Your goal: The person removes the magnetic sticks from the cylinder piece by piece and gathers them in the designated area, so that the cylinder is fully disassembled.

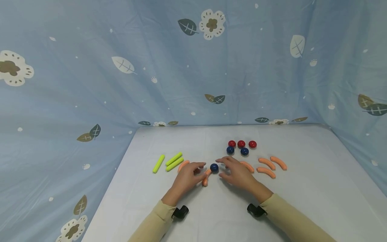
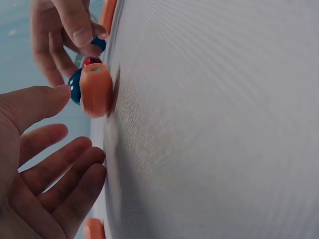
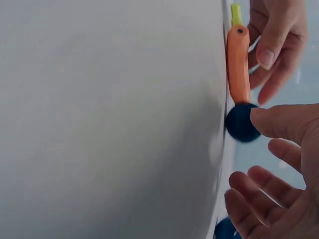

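Observation:
Between my two hands, a dark blue ball (image 1: pixel 214 167) lies on the white table against the far end of an orange sausage-shaped piece (image 1: pixel 205 182). My left hand (image 1: pixel 188 178) is just left of that piece, its fingers spread and loosely bent with nothing gripped. On the other side my right hand (image 1: pixel 237 173) is beside the ball, fingers apart and relaxed. The right wrist view has the right thumb overlapping the blue ball (image 3: pixel 241 124); contact cannot be made out. In the left wrist view the orange piece (image 2: pixel 97 92) partly covers the ball.
Yellow-green sticks (image 1: pixel 174 164) lie at the left, near an orange piece (image 1: pixel 183 164) partly behind the left hand. Red balls (image 1: pixel 241 144) and blue balls (image 1: pixel 244 151) sit at the back. Several orange pieces (image 1: pixel 266 172) lie right of the right hand. A patterned blue curtain (image 1: pixel 169 77) surrounds the table.

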`<state>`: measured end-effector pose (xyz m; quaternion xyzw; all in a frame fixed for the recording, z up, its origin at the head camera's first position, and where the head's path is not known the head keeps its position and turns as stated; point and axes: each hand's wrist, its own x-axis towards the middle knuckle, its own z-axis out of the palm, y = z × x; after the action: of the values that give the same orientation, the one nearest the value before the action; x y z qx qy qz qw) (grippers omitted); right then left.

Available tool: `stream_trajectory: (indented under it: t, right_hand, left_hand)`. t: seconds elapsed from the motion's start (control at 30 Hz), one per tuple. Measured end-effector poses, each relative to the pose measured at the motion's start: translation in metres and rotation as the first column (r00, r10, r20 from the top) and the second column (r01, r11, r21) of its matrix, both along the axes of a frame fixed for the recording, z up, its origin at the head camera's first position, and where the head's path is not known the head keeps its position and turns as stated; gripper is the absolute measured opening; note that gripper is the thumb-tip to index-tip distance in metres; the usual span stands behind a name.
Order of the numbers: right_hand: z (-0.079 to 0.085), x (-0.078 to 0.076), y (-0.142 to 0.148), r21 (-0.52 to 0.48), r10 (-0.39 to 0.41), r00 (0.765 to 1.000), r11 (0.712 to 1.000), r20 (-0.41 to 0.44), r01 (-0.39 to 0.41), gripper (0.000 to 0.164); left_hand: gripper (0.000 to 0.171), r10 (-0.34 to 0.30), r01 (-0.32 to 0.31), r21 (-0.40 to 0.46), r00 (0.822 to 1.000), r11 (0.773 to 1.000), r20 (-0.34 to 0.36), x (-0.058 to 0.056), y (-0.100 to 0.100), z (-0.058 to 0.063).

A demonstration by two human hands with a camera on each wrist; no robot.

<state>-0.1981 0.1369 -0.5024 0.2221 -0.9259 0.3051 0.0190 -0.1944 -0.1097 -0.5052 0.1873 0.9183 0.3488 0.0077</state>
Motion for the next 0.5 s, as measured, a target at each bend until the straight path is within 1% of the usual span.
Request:
stream_trajectory:
  t: [0.13,0.23,0.37,0.5]
  right_hand:
    - [-0.002,-0.001,-0.009,-0.016,0.068,0.997,0.998,-0.039,-0.069,0.056]
    - [-0.003,-0.004,-0.014,-0.005,0.097,0.993,0.995,-0.071,-0.097,0.051]
    - [-0.005,-0.005,-0.019,0.012,0.098,0.993,0.995,-0.062,-0.097,0.042]
    - [-0.005,-0.006,-0.022,0.007,0.06,0.997,0.998,-0.046,-0.06,0.037]
  left_hand:
    - [0.042,-0.014,0.015,0.004,0.999,1.0,-0.03,-0.001,0.0,-0.001]
    - [0.041,-0.018,0.018,0.015,0.999,1.0,-0.034,-0.001,0.0,-0.002]
    - [0.04,-0.021,0.022,0.032,0.999,0.999,-0.039,-0.001,-0.001,-0.003]
    - [0.039,-0.017,0.019,0.036,0.999,0.999,-0.039,-0.002,0.0,-0.004]
